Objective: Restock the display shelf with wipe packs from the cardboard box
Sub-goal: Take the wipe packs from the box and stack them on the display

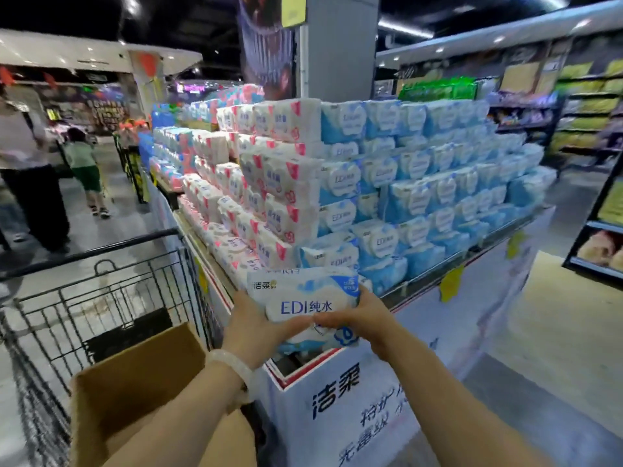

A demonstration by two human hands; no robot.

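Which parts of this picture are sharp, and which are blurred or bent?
Head view: the wipe pack held in both hands is sharp, its print readable; the shoppers at left and the far shelves at right are smeared; the wide lens bends the edges; ceiling lights glare.

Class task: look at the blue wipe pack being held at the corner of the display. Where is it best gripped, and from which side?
Grip the wipe pack by its two short ends, from the near side, as the left hand and right hand do. It is wide, flat and soft, so support at both ends probably prevents sagging.

We hold a blue-and-white wipe pack (303,305) with cloud shapes; stacked packs (421,183) match, others (266,183) white with pink-red corners; brown cardboard box (135,375).
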